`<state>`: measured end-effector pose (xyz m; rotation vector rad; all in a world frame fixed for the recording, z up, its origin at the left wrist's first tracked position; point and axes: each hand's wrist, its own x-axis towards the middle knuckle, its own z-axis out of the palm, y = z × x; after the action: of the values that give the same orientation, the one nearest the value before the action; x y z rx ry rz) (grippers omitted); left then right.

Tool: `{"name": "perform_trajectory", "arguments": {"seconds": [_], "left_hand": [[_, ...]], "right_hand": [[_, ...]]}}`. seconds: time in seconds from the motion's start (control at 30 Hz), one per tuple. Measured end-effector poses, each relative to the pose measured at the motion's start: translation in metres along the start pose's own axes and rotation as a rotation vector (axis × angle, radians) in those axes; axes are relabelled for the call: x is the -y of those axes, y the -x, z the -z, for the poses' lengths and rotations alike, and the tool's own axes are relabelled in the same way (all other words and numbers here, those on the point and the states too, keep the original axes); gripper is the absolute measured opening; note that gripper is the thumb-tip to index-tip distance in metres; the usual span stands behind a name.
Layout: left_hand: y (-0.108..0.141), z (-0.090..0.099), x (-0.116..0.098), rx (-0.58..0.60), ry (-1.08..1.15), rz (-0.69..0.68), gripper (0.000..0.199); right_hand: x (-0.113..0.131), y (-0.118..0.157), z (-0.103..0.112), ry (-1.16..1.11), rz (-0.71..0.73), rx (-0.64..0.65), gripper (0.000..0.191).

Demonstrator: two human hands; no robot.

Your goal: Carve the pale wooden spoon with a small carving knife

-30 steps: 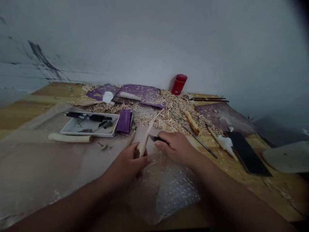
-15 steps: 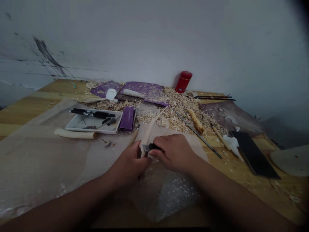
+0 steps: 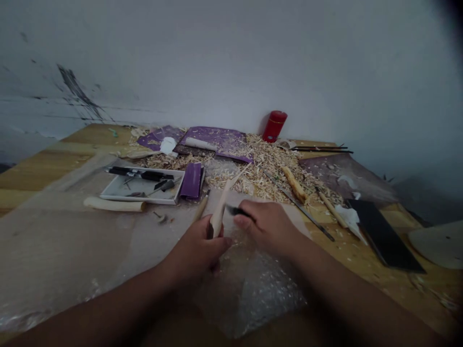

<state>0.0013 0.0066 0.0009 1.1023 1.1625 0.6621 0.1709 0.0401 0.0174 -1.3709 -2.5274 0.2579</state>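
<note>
Above bubble wrap (image 3: 253, 294) near the desk's (image 3: 427, 284) front edge, the left hand (image 3: 195, 250) clenches a tilted pale wood carving (image 3: 218, 217); the right hand (image 3: 265, 229) grasps a dark-handled knife (image 3: 237, 210) just beside it, with a translucent sheet (image 3: 65, 241) spreading left.

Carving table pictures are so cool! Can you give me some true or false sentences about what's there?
1. The left hand holds a pale carved piece of wood. True.
2. The right hand holds a small knife. True.
3. The red canister lies on its side. False: it stands upright by the wall, behind the wood shavings.
4. Both hands wear gloves. False: they are bare.
5. Bubble wrap lies under the hands. True.
</note>
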Motion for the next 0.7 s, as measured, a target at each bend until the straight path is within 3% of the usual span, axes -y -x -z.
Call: {"name": "perform_trajectory", "arguments": {"seconds": [0.1, 0.2, 0.37, 0.57, 0.63, 0.7], "left_hand": [[0.001, -0.001, -0.001, 0.001, -0.033, -0.020, 0.008], [0.002, 0.000, -0.001, -0.011, -0.083, -0.033, 0.010], [0.002, 0.000, 0.002, -0.083, -0.147, -0.020, 0.010], [0.009, -0.006, -0.001, -0.020, -0.149, -0.003, 0.014], [0.008, -0.005, 0.000, -0.011, -0.155, -0.008, 0.018], [0.005, -0.004, 0.000, -0.018, -0.165, -0.030, 0.020]], "right_hand": [[0.012, 0.001, -0.005, -0.100, 0.113, 0.127, 0.039], [0.016, 0.000, -0.008, -0.108, 0.124, 0.148, 0.041], [0.008, -0.005, -0.008, 0.123, 0.044, 0.021, 0.044], [-0.019, -0.008, 0.006, 0.274, -0.269, -0.194, 0.046], [-0.019, -0.005, 0.008, 0.236, -0.257, -0.220, 0.045], [-0.012, -0.002, 0.006, 0.156, -0.133, -0.135, 0.042]]}}
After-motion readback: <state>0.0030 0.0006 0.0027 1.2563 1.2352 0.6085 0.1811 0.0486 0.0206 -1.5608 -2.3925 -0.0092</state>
